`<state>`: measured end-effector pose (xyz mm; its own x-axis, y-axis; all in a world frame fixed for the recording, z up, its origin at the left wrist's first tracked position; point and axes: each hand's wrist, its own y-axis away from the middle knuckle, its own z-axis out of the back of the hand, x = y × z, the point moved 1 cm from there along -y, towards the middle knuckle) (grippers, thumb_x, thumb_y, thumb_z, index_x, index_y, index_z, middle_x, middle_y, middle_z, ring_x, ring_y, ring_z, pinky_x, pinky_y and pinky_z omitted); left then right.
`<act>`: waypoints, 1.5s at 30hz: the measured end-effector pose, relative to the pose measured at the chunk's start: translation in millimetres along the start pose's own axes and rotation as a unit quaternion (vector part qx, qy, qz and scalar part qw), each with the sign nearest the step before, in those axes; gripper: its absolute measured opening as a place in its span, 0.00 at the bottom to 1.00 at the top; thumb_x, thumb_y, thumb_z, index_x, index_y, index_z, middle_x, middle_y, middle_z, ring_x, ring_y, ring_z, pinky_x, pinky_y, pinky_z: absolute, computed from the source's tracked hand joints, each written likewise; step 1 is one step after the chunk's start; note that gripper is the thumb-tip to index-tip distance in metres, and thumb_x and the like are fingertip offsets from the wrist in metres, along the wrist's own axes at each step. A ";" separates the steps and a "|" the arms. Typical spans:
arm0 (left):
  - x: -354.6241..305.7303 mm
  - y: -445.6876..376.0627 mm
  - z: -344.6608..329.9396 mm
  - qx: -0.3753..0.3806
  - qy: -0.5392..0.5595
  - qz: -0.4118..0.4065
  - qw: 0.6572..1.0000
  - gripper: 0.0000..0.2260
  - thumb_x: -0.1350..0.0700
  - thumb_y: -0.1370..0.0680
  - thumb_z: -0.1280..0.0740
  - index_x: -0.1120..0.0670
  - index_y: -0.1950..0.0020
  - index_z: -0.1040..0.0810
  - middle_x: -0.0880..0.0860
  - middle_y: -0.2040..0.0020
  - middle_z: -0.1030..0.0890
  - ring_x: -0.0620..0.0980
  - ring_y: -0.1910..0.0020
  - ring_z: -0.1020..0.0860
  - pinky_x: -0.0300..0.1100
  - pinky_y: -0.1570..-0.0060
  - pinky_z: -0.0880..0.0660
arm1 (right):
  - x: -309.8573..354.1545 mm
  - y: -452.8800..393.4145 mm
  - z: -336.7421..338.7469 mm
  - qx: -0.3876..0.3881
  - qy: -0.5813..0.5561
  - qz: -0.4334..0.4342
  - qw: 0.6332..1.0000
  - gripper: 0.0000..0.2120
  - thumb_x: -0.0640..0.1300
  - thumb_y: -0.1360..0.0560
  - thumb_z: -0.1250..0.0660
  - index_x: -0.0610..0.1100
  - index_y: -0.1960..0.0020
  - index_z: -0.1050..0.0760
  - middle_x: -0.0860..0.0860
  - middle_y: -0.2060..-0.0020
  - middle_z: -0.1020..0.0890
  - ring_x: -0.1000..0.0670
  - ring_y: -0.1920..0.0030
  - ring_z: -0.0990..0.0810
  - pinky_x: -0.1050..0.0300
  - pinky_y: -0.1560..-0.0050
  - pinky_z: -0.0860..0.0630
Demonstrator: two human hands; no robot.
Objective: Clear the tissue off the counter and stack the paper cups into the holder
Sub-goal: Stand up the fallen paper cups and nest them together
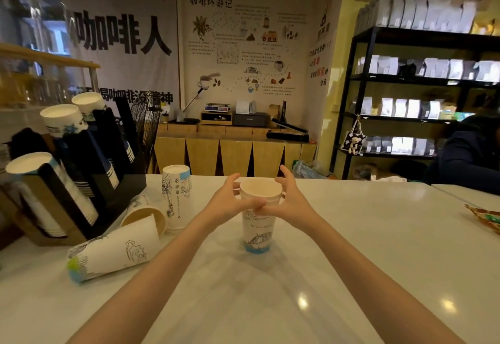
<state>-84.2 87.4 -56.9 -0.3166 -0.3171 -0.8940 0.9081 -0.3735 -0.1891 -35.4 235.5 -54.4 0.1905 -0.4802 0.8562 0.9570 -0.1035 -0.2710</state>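
Note:
An upside-down white paper cup stack (258,231) with a blue rim stands on the white counter (351,249) in the middle. My left hand (230,203) and my right hand (290,201) both clasp its top from either side. A second upside-down stack (177,199) stands to the left. Two cups lie on their sides: a large one (113,253) and one with its brown inside showing (146,218). The black cup holder (89,165) at the far left carries slanted rows of cups. No tissue is visible.
A colourful wrapper (484,220) lies at the counter's right edge. A person in dark clothes (470,151) sits at the right. Black shelves with white bags (416,89) stand behind, and a wooden back counter (235,151) holds equipment.

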 end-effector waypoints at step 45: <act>84.2 131.0 161.1 -0.140 -0.327 0.023 0.934 0.36 0.52 0.38 0.23 0.48 0.33 0.34 0.48 0.42 0.31 0.43 0.46 0.33 0.42 0.38 0.33 | 71.1 -55.7 -194.1 -0.031 0.138 0.367 0.919 0.08 0.39 0.25 0.37 0.35 0.56 0.22 0.40 0.61 0.17 0.41 0.61 0.19 0.51 0.62 0.26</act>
<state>-36.0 -128.6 -91.5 -0.2920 -0.8259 -0.4823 0.9320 -0.1324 -0.3375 -117.6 38.1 -63.8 0.7094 -0.6424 0.2898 0.5761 0.2918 -0.7635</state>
